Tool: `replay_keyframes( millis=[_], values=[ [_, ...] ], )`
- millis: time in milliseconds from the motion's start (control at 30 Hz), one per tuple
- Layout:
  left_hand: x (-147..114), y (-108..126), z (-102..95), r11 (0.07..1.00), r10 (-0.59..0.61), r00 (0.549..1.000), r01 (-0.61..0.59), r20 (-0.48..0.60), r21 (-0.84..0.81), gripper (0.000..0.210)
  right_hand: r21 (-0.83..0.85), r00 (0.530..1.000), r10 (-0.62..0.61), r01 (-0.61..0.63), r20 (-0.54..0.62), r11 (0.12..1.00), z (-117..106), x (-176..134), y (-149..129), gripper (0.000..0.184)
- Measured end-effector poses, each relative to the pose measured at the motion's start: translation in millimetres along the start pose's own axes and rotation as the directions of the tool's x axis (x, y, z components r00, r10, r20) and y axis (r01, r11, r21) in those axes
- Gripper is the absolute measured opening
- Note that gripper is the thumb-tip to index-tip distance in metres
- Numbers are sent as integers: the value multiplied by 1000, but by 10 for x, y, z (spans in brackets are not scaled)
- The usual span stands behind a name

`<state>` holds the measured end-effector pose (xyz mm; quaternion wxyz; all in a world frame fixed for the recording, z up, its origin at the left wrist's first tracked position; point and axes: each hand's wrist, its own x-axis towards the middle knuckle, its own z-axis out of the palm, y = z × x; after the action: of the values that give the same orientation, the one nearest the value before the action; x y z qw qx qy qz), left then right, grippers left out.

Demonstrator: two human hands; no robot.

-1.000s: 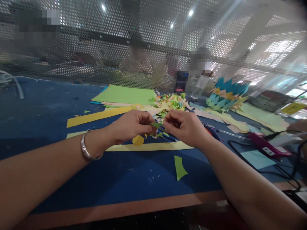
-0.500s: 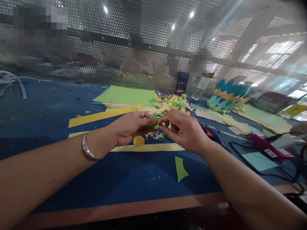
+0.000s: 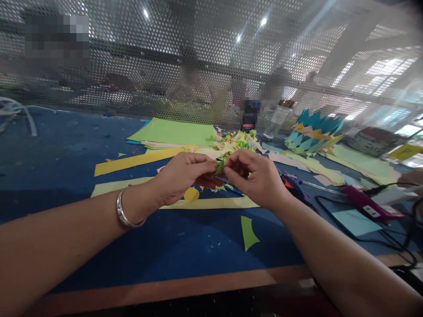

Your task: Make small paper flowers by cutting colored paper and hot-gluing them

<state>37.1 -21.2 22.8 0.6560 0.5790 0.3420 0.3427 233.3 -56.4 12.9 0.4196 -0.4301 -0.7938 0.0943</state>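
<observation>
Between my fingertips is a small piece of green paper point(image 3: 220, 167), mostly hidden by them. My left hand point(image 3: 190, 174) pinches it from the left, a silver bangle point(image 3: 121, 209) on that wrist. From the other side my right hand point(image 3: 253, 174) closes its thumb and fingers on the paper's right edge. Below the hands lie a yellow paper circle point(image 3: 191, 194) and a long pale yellow paper strip point(image 3: 211, 203). Closer to me, a curved green paper offcut point(image 3: 248, 233) rests on the blue table point(image 3: 185, 251).
Behind my hands are a scrap pile point(image 3: 239, 140), green sheets point(image 3: 178, 130) and a yellow strip point(image 3: 132, 163). A clear bottle point(image 3: 276, 121) and a zigzag paper crown point(image 3: 315, 132) stand back right. On the right lie a glue gun point(image 3: 295, 189), a purple power strip point(image 3: 366, 204) and cables.
My hands have come closer together, the left one shifting slightly right. Less of the green paper shows between the fingers, and it sits a little further right.
</observation>
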Motion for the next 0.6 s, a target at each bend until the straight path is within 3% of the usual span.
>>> replay_keyframes(
  millis=[133,333,600],
  values=[
    [-8,-4,-12,998,39,999,-40,14,42,17,32,999,41,-41,-2,999,8,3,25,4],
    [-19,-38,-53,954,155,985,-169,74,250,25,40,997,79,-79,19,996,2,18,22,7],
    [-14,-44,-64,923,179,982,-186,52,336,22,9,997,68,-68,31,998,-6,16,29,7]
  ],
)
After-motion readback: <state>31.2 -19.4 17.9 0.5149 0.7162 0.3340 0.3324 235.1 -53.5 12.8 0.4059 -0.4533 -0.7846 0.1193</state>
